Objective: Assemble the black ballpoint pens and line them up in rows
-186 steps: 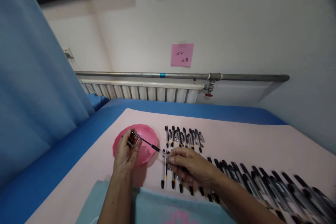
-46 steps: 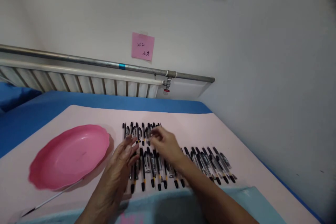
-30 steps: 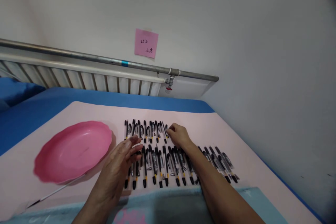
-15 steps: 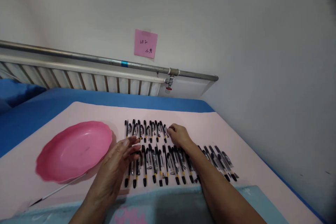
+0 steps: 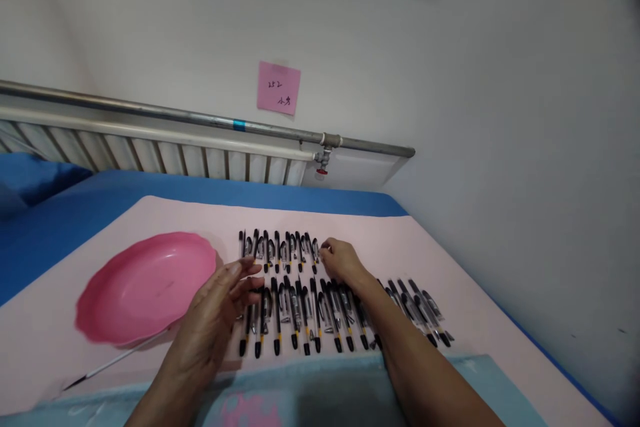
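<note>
Pale pink sheeting point(image 5: 380, 240) is covering most of a blue desk point(image 5: 225, 189) that is standing by a light grey wall point(image 5: 190, 20). Over it, the left hand point(image 5: 217, 300) is staying unclenched, its fingers loosely bent and gripping nothing visible. The right hand point(image 5: 344, 261) is curling its fingers beside a cap point(image 5: 315, 250); whether it is pinching anything, I cannot tell. Between the hands, a far row of pen parts point(image 5: 277, 253) is lying on the sheeting; closer in, a longer near row point(image 5: 277, 320) is running rightward, passing behind the right forearm. To the left, a pink bowl point(image 5: 145, 287) is showing only a faint dark mark inside. Beside its rim, a slim white rod point(image 5: 110, 365) is pointing a dark tip outward. Light blue cloth point(image 5: 345, 380) is edging the front. Beyond, a radiator point(image 5: 190, 162) is sitting below a metal pipe point(image 5: 165, 112), and a pink note point(image 5: 279, 88) is hanging above.
</note>
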